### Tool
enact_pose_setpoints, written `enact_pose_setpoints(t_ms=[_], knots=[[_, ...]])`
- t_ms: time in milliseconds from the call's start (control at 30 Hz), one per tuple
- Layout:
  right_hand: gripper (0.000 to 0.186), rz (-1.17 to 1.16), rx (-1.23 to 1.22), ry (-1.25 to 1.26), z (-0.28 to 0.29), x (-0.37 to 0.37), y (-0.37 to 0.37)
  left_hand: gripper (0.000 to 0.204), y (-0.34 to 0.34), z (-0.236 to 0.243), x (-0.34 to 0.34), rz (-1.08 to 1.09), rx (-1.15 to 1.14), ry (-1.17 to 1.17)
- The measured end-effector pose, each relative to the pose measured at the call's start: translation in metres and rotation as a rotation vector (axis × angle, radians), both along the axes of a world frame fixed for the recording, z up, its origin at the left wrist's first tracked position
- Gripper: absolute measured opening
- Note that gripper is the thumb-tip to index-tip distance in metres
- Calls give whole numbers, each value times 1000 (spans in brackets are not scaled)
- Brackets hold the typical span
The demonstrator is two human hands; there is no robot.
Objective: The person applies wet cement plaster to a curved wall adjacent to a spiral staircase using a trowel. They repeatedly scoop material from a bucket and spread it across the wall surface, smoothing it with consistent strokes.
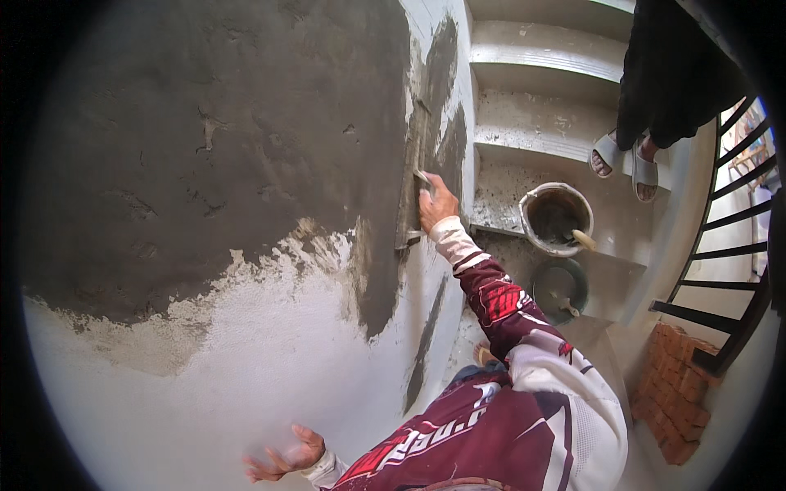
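Observation:
My right hand (438, 202) is closed round the handle of a long plastering trowel (412, 176). The trowel's blade lies against the wall near its corner, along the edge of a broad patch of wet grey plaster (246, 147). Below that patch the wall (270, 360) is white, and the plaster's lower border is ragged. At the lower left my left hand (286, 455) is held out near the white wall with its fingers spread and nothing in it. Whether it touches the wall I cannot tell.
A bucket (557, 218) of grey mix with a pale handle in it stands by the stairs (548, 123). Below it is a dark bucket (560, 290). A person in sandals (645, 173) stands on a step. A black railing (729, 245) and stacked bricks (671, 393) are at right.

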State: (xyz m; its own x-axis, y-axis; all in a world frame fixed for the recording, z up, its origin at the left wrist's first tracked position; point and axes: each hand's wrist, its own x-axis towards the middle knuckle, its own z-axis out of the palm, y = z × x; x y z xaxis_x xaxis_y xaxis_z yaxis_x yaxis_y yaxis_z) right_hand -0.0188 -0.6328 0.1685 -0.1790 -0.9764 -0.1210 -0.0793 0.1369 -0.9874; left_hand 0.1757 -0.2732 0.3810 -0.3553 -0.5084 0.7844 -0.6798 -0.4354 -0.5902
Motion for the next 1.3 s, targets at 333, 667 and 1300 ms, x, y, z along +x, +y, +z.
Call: enact_pose_setpoints(t_ms=[333,667,1300], knots=[[37,-72,-211,15,-5,3,-10,60,3,4,1,39,0,-15],[40,-21,-141,-121,13,-11,-32,60,7,3,6,52,-17,-7],[47,115,-334,37,-39,35,91,61,12,-3,13,115,-22,2]])
